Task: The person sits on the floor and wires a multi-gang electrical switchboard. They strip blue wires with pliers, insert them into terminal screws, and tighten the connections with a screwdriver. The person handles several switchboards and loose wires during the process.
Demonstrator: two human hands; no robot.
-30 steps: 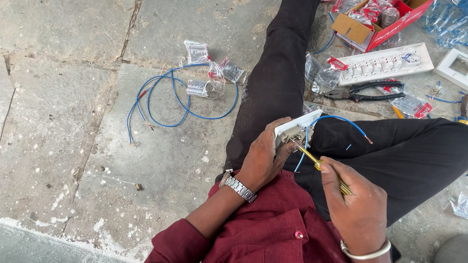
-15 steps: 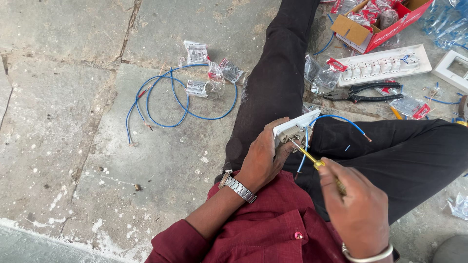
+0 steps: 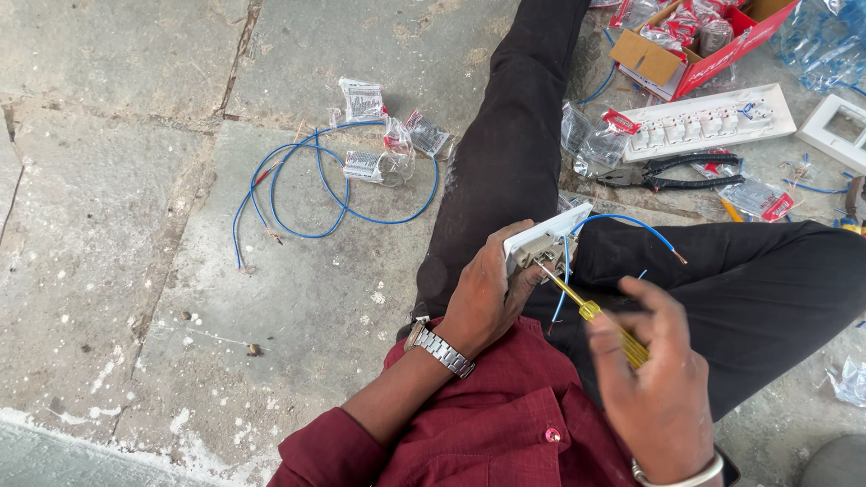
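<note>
I sit on a stone floor in black trousers and a maroon shirt. My left hand (image 3: 484, 293), with a metal watch on its wrist, grips a small white electrical switch module (image 3: 545, 242) over my lap. A blue wire (image 3: 631, 225) arcs out of the module to the right. My right hand (image 3: 657, 388) holds a yellow-handled screwdriver (image 3: 595, 316), whose tip is set into the back of the module.
A loop of blue wire (image 3: 311, 194) and several small plastic packets (image 3: 379, 153) lie on the floor to the left. At upper right are a red carton (image 3: 699, 45), a white switch plate (image 3: 708, 122), black pliers (image 3: 677, 171) and a white frame (image 3: 839, 131).
My right hand has turned on the screwdriver handle, with the fingers shifting around it. The left hand and the module stay in place.
</note>
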